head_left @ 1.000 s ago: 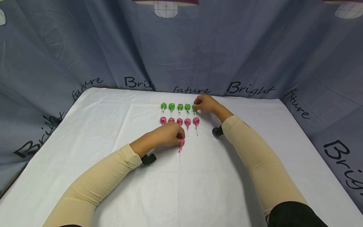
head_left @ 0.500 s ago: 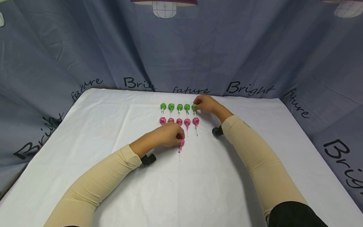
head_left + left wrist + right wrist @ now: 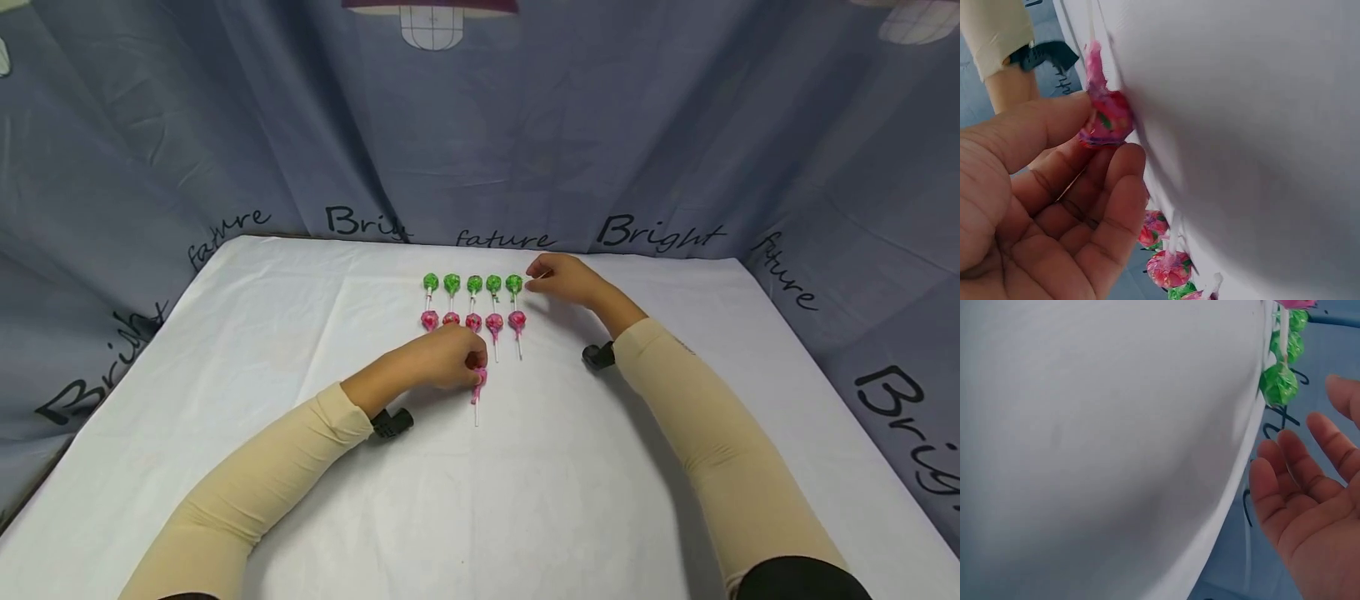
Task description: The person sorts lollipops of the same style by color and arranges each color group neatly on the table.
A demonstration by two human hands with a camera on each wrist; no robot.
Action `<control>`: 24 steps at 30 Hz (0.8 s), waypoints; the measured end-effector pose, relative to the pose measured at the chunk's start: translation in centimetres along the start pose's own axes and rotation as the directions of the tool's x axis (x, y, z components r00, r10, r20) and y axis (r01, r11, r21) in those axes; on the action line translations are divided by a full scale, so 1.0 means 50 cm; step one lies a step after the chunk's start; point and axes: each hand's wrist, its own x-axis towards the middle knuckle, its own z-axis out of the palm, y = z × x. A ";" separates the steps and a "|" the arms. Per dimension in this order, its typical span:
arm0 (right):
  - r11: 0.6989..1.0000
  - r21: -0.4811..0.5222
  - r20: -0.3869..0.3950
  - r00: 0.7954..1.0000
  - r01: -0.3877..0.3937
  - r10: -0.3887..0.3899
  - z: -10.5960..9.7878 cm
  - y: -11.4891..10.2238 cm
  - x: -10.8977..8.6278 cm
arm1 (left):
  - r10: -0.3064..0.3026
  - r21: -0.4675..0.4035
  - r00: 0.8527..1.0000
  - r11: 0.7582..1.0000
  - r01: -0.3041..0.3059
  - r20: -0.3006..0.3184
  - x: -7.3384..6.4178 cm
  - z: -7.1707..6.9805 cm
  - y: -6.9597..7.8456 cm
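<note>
My left hand (image 3: 448,357) pinches a pink lollipop (image 3: 1108,119) by its wrapped head, between thumb and fingers. Its white stick points toward me in the head view, in front of the rows. My right hand (image 3: 564,279) is just right of the last green lollipop (image 3: 513,284), apart from it, fingers loosely bent and holding nothing. That green lollipop (image 3: 1279,384) also shows beside the fingers in the right wrist view. Several green lollipops (image 3: 452,284) form the back row. Before them lies a row of pink lollipops (image 3: 494,323); my left hand partly covers some of these.
A white cloth (image 3: 600,467) covers the table, with a few creases. Behind and to the sides hangs a grey-blue curtain (image 3: 585,125) printed with black lettering. Black wrist cameras (image 3: 393,422) sit on both wrists.
My right hand has let go of the last green lollipop and moved to the right, its fingers parting. The left hand stays on its pink lollipop.
</note>
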 end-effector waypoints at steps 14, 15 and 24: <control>0.999 -0.050 0.002 1.000 -0.011 0.011 -0.030 0.024 -0.112 | 0.099 -0.075 0.995 0.992 -0.101 -0.029 0.047 -0.039 -0.006; 0.999 -0.051 0.005 1.000 -0.009 0.010 -0.031 0.027 -0.120 | 0.108 -0.082 0.994 0.990 -0.111 -0.032 0.056 -0.042 -0.005; 0.999 -0.037 -0.022 1.000 0.015 -0.015 -0.044 0.048 -0.179 | 0.140 -0.091 0.989 0.985 -0.144 -0.056 0.151 -0.060 0.006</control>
